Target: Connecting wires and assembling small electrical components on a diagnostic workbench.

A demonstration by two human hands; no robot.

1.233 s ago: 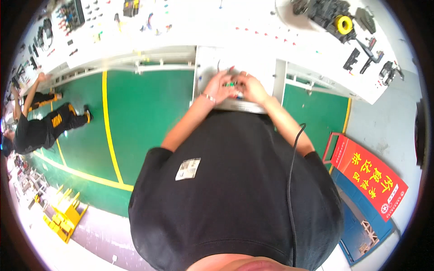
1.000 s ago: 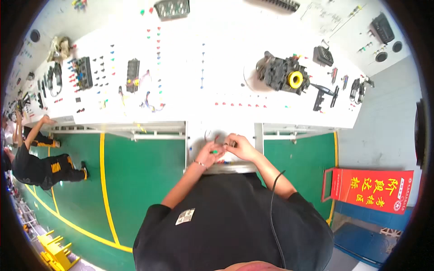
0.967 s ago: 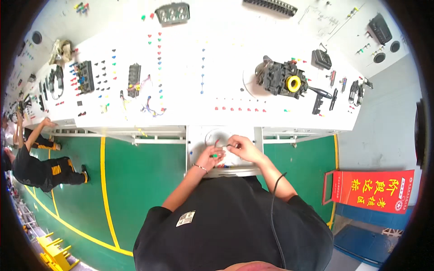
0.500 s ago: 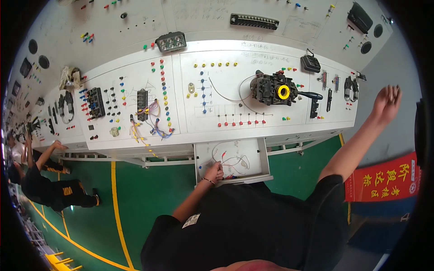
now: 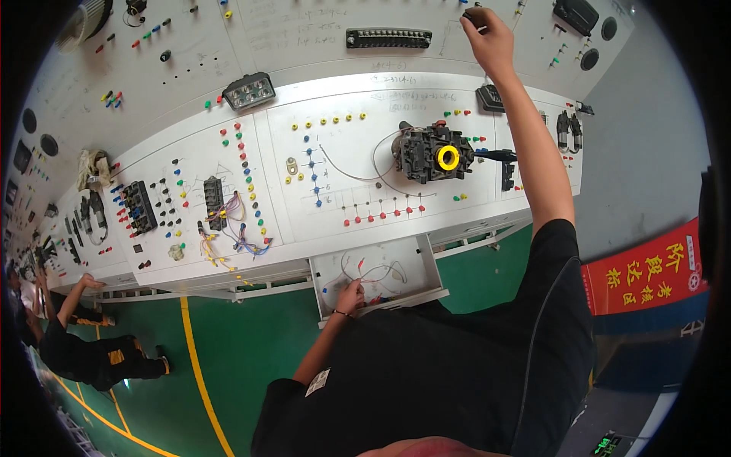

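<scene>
Right hand (image 5: 492, 42), pinching a dark piece (image 5: 469, 14), has swung before the panel (image 5: 304, 55), leaving left hand (image 5: 350, 297), curled, hold unclear, with wires (image 5: 371, 280) beside it.

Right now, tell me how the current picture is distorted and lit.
Head view throughout: the long white bench bows with fisheye distortion; corners go black; the open white drawer shows no harsh glare; the short-sleeved black shirt loses most detail to darkness.
</scene>
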